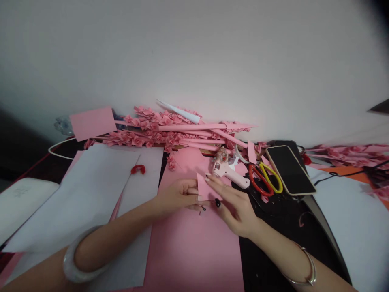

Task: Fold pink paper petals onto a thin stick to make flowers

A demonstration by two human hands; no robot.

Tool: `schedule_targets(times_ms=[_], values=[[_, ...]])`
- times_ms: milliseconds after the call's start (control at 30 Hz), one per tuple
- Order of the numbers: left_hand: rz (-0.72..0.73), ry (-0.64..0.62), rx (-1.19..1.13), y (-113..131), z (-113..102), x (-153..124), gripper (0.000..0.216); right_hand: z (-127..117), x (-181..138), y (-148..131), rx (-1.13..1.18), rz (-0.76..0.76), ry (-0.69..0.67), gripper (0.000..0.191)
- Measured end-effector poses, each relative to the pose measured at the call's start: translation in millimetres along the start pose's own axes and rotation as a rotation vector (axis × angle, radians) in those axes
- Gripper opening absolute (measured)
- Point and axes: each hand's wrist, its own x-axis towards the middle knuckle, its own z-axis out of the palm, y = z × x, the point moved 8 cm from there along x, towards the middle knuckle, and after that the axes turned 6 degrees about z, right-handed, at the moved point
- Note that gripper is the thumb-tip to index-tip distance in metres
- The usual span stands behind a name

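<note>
Small pink paper square (204,190), viewed from my remote station, between the two hands: I judge it could crease or skew if pressed unevenly. Left hand (179,197), half curled, pinches its left edge; right hand (235,206), fingers extended, thumb apart, touches its face. Just beyond the right hand, a glue gun (230,174) might be nudged.

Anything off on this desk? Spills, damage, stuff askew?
No visible spill or clear damage. Two mild oddities: a white cone lies aslant on the pink paper flowers, its colour standing out, and a small pinkish scrap sits loose on the dark surface, on the near side of the phone.
</note>
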Motion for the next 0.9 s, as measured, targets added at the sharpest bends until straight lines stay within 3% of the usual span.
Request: schedule_targets(times_ms=[100,167,267,367,467,600,733,900], values=[[0.002,0.016,0.070,-4.2,-1.8,-0.9,0.018,-9.5,1.3,12.9,0.039,0.167,0.118,0.023],[-0.002,-0.021,0.114,-6.8,1.4,-2.4,0.032,-5.9,2.4,21.0,0.071,0.253,0.083,0.004],[0.012,-0.096,0.159,-7.8,8.0,-5.3,0.064,12.1,3.8,28.0,0.171,0.314,-0.123,0.025],[0.011,-0.133,0.158,-8.3,11.0,-7.4,0.075,23.9,2.7,31.4,0.296,0.353,-0.269,0.035],[0.002,-0.148,0.153,-7.8,11.9,-7.9,0.065,25.1,2.2,34.4,0.402,0.397,-0.279,0.037],[0.002,-0.136,0.183,-5.6,11.5,-7.6,0.023,19.1,2.6,39.3,0.456,0.445,-0.174,0.037],[0.013,-0.102,0.292,-3.4,11.4,-7.4,0.033,15.6,2.2,41.4,0.464,0.462,-0.107,0.038],[-0.015,-0.044,0.291,-6.5,12.5,-6.9,0.030,19.0,1.0,39.4,0.468,0.466,-0.118,0.040]])
